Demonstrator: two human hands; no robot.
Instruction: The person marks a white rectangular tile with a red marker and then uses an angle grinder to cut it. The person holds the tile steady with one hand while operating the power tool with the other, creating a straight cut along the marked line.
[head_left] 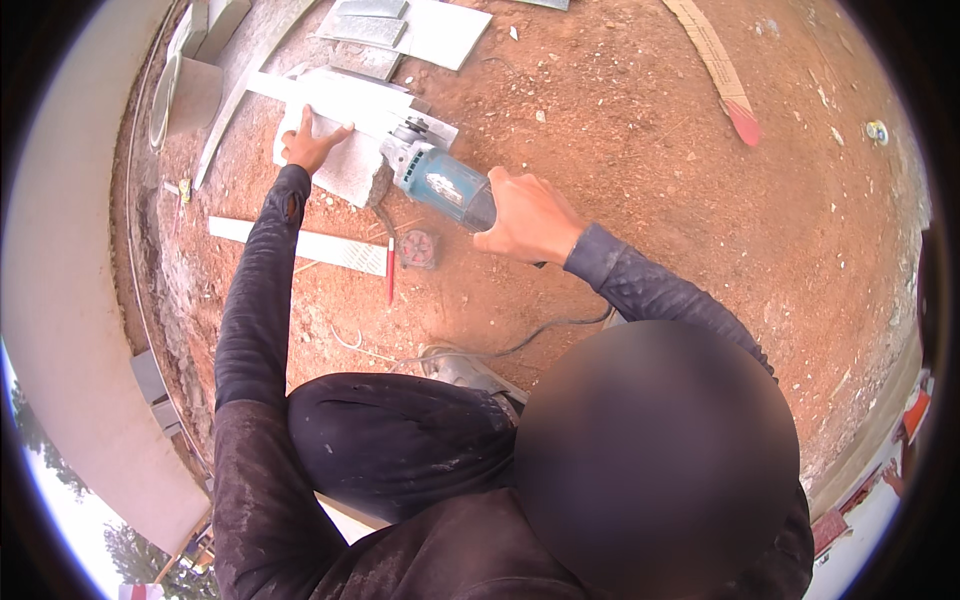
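Head view, red dirt ground [620,110], pale wall [70,250], right grip [533,215] around grinder [440,182], left grip [312,150] splayed on white slab [345,100]

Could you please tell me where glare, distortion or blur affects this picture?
In the head view, glare washes out the pale slab beneath the left hand; in the head view, fisheye distortion bows the wall at left; also in the head view, a dark round shape at lower right is blurred beyond detail.
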